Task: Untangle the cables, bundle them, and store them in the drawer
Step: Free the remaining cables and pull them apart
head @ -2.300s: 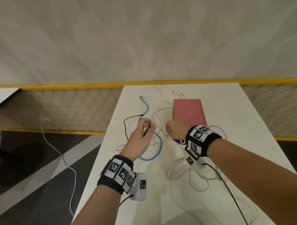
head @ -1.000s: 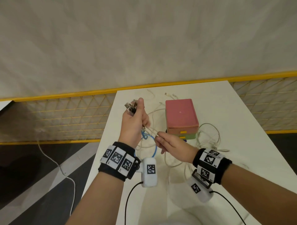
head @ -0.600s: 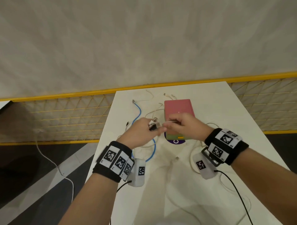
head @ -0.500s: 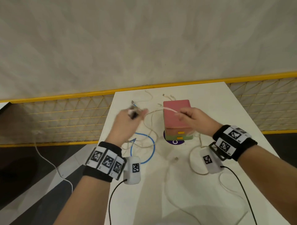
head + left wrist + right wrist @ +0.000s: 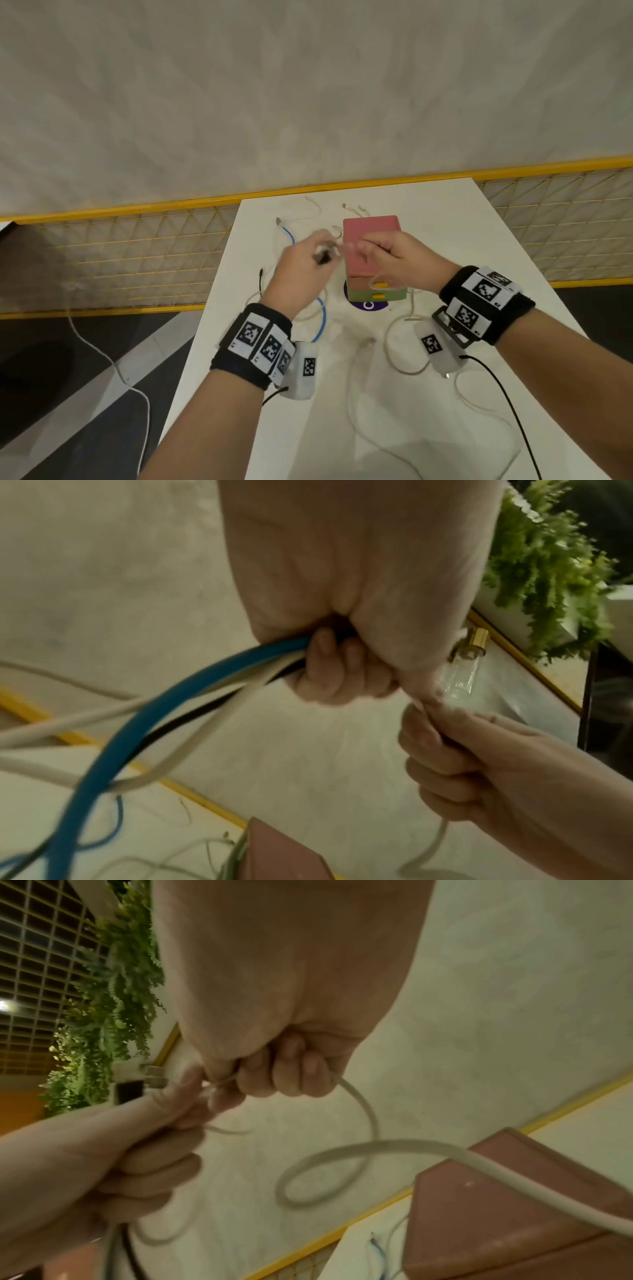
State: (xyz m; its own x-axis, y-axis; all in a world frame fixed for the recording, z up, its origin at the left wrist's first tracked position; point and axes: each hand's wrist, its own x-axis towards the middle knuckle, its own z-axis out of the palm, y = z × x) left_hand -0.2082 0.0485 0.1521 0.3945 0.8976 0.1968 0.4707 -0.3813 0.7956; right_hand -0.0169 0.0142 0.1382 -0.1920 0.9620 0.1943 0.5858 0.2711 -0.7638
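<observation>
Both hands are raised over the counter (image 5: 445, 240), just in front of the drawer unit (image 5: 371, 229), and are close enough to touch.

The left hand (image 5: 301, 270) is clenched round a gathered set of cables: the left wrist view shows a blue cable (image 5: 192, 674), a black cable (image 5: 192, 710) and white strands all entering the fist together, with connector ends standing out above the knuckles. The right hand (image 5: 400, 260) is curled round a single white cable (image 5: 359, 1150), pinching its end against the left hand's bundle; the rest of it loops down across the pink top of the drawer unit.

The remaining cable runs lie loose on the counter: the blue one to the left of the unit, and white loops near and to the right of it. Both drawers, marked by yellow handles, appear closed.

Judgement: the step in hand is adding the white cable's end to the held bundle.

Recommendations:
- Align the connector ends flush before tightening the left grip, so later coiling starts even.
- Seat the white end fully in the left fist before the right hand lets go.
- Then run the right hand down the white cable to clear crossings with the blue run; pulling hard may tighten any knot.
- Keep the trailing loop off the drawer unit's edge, where it could snag or shift the unit.
</observation>
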